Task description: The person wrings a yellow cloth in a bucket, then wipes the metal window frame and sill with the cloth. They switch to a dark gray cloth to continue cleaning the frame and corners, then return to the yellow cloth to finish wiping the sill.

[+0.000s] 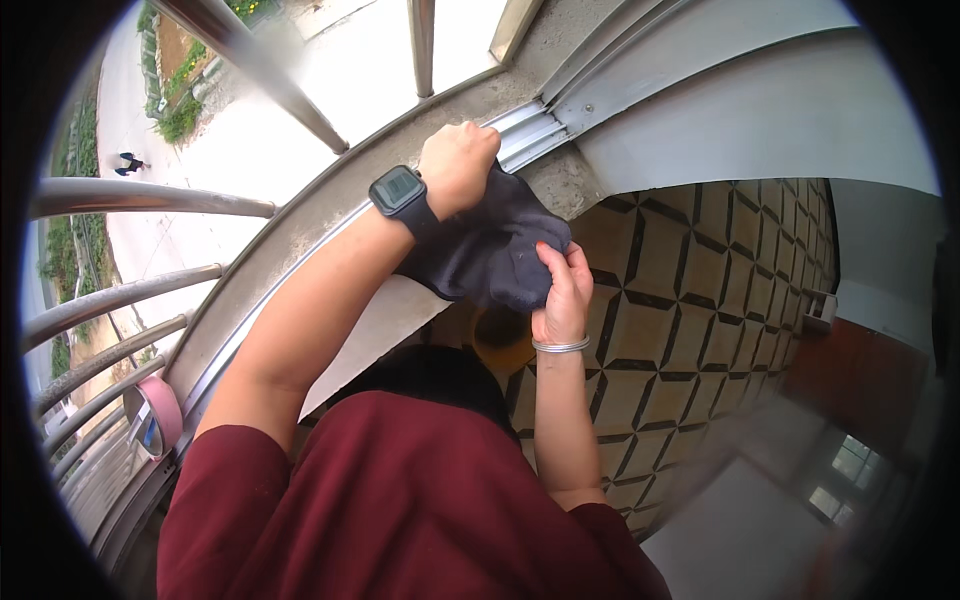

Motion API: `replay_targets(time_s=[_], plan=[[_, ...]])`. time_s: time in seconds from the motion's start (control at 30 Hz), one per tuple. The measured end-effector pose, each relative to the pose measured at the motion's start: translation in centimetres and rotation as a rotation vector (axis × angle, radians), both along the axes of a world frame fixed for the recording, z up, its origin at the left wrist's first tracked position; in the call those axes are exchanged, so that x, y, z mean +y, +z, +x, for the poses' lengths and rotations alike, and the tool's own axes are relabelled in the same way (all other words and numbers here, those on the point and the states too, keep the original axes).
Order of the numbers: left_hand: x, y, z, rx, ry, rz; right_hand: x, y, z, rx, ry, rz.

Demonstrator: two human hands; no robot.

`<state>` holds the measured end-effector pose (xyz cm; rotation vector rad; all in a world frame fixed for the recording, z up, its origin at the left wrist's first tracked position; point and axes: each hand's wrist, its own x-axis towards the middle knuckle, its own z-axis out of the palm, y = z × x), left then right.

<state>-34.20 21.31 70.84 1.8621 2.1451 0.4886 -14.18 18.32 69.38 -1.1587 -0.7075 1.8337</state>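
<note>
A dark grey cloth (487,247) hangs bunched between my two hands, over the inner edge of the window sill (300,225). My left hand (459,165), with a black smartwatch on its wrist, is closed on the cloth's upper end beside the metal window track (525,135). Lower and to the right, my right hand (564,292) pinches the cloth's other end between thumb and fingers, a silver bangle at its wrist. The fingertips of my left hand are hidden from view.
Metal window bars (281,94) stand along the sill's outer side, with a road beyond and a distant person (131,163) on it. A pink roll-like object (163,416) rests by the bars. Below are a yellow bucket (499,356) and the tiled floor (675,322). A window frame (675,82) rises at upper right.
</note>
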Motion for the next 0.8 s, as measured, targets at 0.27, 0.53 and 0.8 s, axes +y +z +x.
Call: replay_targets(time_s=[0.27,0.53,0.8], plan=[[0.8,-0.9,1.1,-0.287,0.020,0.226,-0.4,-0.3,-0.5,0.035,-0.005,0.030],[7.1,-2.0,3.4,-0.127,0.041,0.312,1.6,-0.7,-0.2,0.026,-0.013,0.019],[8.7,-2.0,6.0,-0.130,0.297,0.264,2.7,-0.4,-0.4,0.021,-0.025,0.006]])
